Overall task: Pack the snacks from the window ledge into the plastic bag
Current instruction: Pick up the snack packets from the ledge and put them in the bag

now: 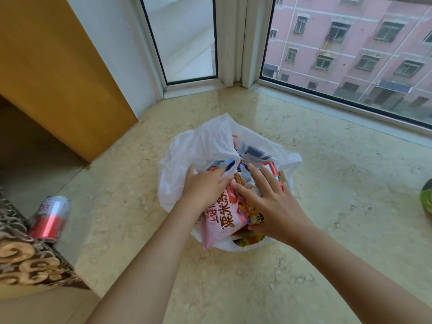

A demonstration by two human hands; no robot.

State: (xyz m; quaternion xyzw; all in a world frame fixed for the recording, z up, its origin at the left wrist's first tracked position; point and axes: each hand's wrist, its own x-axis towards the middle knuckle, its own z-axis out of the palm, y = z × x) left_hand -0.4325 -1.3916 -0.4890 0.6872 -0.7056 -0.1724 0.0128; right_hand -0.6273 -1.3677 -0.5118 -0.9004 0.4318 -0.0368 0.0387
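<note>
Nearly done: white plastic bag at ledge centre, stuffed with snacks, pink rice-cracker packet poking out at 6 o'clock. Left hand flat on bag, fingers together; right hand spread, pressing packets down. Red can at 9 o'clock, unpacked.

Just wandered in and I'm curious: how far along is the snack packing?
Nearly done. The white plastic bag on the marble ledge already bulges with packets. Both hands, left hand and right hand, press a pink snack packet into its mouth. Left: seating that packet. A red drink can lies apart at the left.
</note>
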